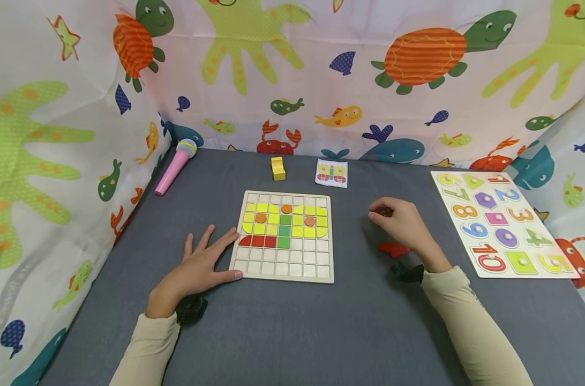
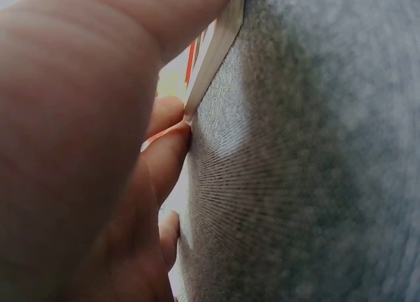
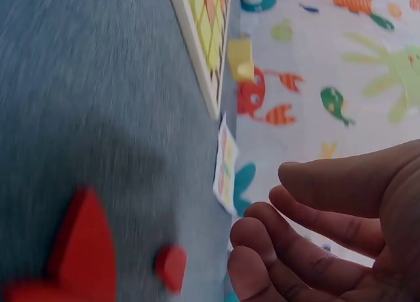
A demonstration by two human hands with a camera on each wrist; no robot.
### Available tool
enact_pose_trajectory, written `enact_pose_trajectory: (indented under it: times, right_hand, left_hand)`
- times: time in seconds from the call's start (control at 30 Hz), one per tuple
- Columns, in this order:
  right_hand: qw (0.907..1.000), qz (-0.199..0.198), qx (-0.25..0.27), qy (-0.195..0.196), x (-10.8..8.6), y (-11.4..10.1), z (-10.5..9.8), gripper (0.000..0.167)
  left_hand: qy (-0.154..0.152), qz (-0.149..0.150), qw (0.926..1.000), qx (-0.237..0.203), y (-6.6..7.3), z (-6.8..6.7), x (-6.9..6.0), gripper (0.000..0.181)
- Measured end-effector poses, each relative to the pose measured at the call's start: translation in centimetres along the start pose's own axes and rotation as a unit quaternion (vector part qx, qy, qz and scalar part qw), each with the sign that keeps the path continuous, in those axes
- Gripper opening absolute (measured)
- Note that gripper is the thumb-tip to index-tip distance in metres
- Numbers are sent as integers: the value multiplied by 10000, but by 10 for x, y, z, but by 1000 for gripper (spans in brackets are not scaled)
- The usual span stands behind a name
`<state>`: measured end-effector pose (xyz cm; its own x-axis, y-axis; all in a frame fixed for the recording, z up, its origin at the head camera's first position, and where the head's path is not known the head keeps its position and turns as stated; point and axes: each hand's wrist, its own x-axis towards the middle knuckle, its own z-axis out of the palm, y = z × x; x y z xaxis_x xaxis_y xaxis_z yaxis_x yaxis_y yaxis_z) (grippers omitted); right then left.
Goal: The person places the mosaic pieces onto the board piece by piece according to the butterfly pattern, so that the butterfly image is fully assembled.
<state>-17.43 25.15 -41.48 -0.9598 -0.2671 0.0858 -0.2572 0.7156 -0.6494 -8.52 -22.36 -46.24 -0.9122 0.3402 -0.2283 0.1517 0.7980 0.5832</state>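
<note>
A square white grid board lies on the grey table, partly filled with yellow, orange, green and red tiles. My left hand is spread at its left side, with fingers and thumb touching the edge; the left wrist view shows this edge close up. My right hand hovers over the table to the right of the board. Its fingers are loosely bent, and the right wrist view shows a gap between thumb and fingers with nothing in it. Below that hand lie red pieces, seen larger as a red piece in the right wrist view.
Behind the board are a yellow block and a small card printed with a butterfly-like pattern. A pink toy microphone lies at the back left. At the right is a number-and-shape puzzle board. A printed curtain borders the table.
</note>
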Motion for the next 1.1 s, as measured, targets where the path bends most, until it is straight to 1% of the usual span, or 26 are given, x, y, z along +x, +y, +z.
enact_pose_trajectory:
  times: [0.2, 0.33, 0.4, 0.47, 0.57, 0.67, 0.73, 0.83, 0.97, 1.1]
  right_hand:
    - [9997, 223, -69, 12, -15, 18, -21, 23]
    - [9988, 474, -144, 17, -29, 30, -31, 24]
    - [9985, 514, -172, -18, -35, 35, -35, 24]
    - [9987, 415, -270, -141, -42, 40, -38, 24]
    - [9978, 19, -412, -528, -50, 47, -41, 28]
    - [9936, -299, -562, -931, -56, 51, -42, 31]
    - [9912, -381, -627, -1102, -59, 53, -41, 31]
    - [9893, -385, -732, -1201, -61, 54, -40, 30]
    - [9887, -392, -812, -1195, -61, 55, -38, 28]
    - [9895, -335, -763, -1181, -60, 56, -37, 27]
  left_hand:
    - [58, 52, 9999, -68, 1, 0, -1, 103]
    - [81, 64, 9999, -50, 2, 0, -1, 102]
    - [87, 67, 9999, -52, 2, -1, -2, 102]
    - [92, 60, 9999, -65, 2, -1, -2, 102]
    - [84, 39, 9999, -72, 3, -1, -2, 102]
    - [77, 6, 10000, -44, 3, -1, -2, 102]
    - [67, -5, 10000, -21, 3, -1, -2, 102]
    - [54, -26, 10000, 9, 3, 0, -1, 103]
    - [48, -31, 10000, 30, 2, 0, -1, 103]
    - [13, -18, 10000, -25, 2, 0, 0, 103]
